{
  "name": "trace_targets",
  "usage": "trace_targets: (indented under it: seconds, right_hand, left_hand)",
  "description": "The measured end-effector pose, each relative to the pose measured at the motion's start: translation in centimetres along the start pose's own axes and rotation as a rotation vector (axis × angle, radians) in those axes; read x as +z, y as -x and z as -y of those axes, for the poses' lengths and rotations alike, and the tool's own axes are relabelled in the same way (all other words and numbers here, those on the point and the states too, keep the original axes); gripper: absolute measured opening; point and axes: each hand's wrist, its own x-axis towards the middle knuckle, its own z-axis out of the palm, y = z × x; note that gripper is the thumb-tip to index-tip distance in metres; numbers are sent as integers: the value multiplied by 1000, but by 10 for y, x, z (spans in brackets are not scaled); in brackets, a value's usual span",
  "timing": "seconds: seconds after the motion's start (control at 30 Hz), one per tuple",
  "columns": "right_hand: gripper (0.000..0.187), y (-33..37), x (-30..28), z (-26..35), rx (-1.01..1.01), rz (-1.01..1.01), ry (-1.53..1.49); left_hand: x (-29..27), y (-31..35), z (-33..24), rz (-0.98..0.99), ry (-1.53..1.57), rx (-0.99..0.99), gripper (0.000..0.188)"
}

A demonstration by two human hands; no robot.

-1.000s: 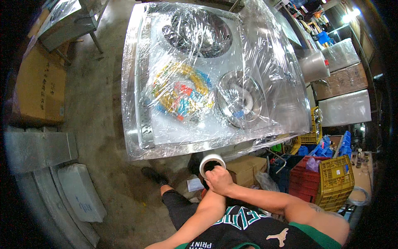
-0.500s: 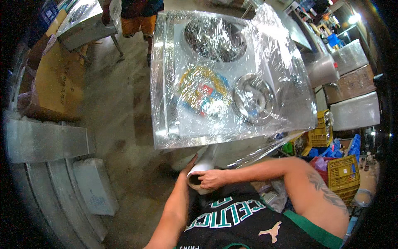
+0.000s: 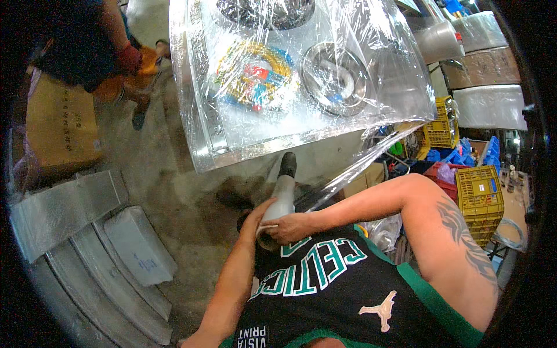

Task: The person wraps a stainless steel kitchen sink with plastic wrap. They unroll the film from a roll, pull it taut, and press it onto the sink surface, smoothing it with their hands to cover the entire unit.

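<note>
A roll of clear stretch film (image 3: pixel 281 196) stands tilted in front of my chest. My right hand (image 3: pixel 295 225) grips its lower end from the right. My left hand (image 3: pixel 259 213) holds it from the left, mostly hidden behind the roll. A taut sheet of film (image 3: pixel 355 167) runs from the roll up to the near right corner of a large steel cooker top (image 3: pixel 229 136). The top is wrapped in film, with two round metal burners and a colourful packet (image 3: pixel 255 75) under the wrap.
Another person (image 3: pixel 107 49) in a dark top and orange trousers stands at the upper left beside a cardboard box (image 3: pixel 58 124). Wrapped grey panels (image 3: pixel 87 232) lie on the concrete floor at the lower left. Yellow crates (image 3: pixel 479 197) and blue ones stand at the right.
The roll has dropped lower and tilted, drawing film out from the cooker top's near right corner. The wrapped top now sits higher in view, and the other person has come closer at upper left.
</note>
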Motion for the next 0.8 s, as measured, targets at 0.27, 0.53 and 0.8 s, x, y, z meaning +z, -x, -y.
trace_targets:
  seconds: [0.27,0.53,0.8]
  right_hand:
    - [26,-77,-18,-24,471,-46,80]
    - [15,-144,-50,-112,220,-86,81]
    - [20,-198,3,-67,-47,-18,84]
  left_hand:
    - [-56,37,-37,-62,46,60,68]
    - [-80,0,-171,-83,-204,-20,72]
    - [-22,16,-187,-187,-1422,-719,74]
